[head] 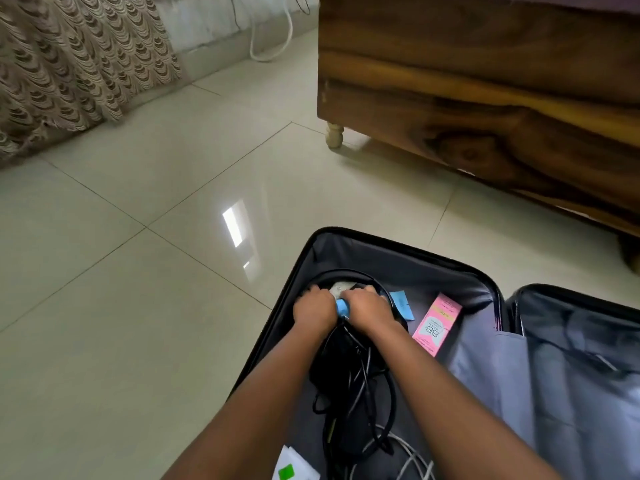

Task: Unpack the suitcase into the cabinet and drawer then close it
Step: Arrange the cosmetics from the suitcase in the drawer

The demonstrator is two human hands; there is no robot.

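While the suitcase (415, 271) lies open, our left hand (313, 311) and right hand (370, 308) curl over a blue item (342, 308) among cables (360, 382); whether they grip it we cannot tell.

Soft, even daylight filled the room, a white rectangular glare shone on the glossy floor (104, 306), the suitcase (398, 265) interior lay dim, and straight lines bowed near the edges.

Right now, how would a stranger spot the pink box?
Start at the open black suitcase on the tiled floor. In its left half, right of the blue tag, lies the box. It alone is pink, printed BB.
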